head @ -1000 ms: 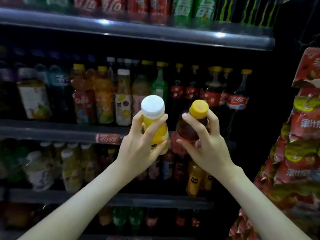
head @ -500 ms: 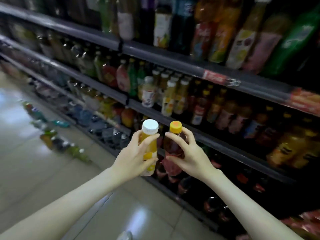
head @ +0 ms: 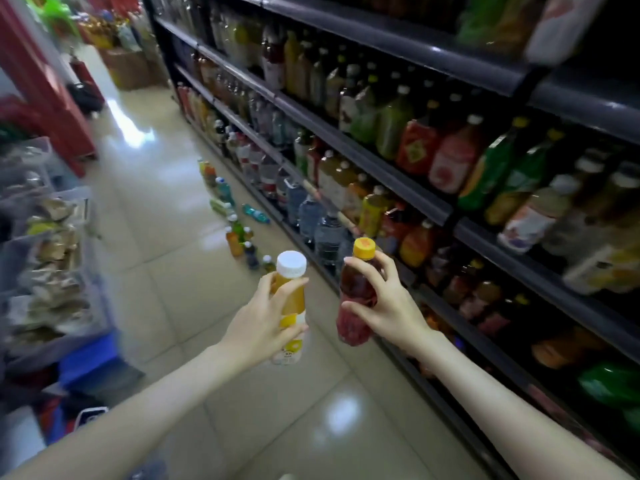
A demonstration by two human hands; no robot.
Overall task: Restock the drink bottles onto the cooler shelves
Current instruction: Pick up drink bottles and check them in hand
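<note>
- The left hand (head: 259, 327), in the lower middle of the frame, has its fingers and thumb wrapped round a yellow plastic juice bottle with a white screw cap (head: 292, 301) and holds it upright.
- The right hand (head: 384, 306), just right of it, grips a dark red plastic drink bottle with an orange-yellow cap (head: 356, 284) by the shoulder, fingers curled round it.
- Both bottles are in the air over the pale tiled floor (head: 166, 237), just beside one another, near the dark metal cooler shelves (head: 381, 168) that fill the right of the frame but not on them.
- More loose bottles (head: 239, 237) stand and lie on the floor at the foot of the shelves, left of centre.
- The step in hand looks like carrying and searching: two drinks are picked up and neither is placed.
- Next, each bottle likely needs a row of its own kind with a gap. It should go in upright, one hand at a time, without knocking its neighbours.
</note>
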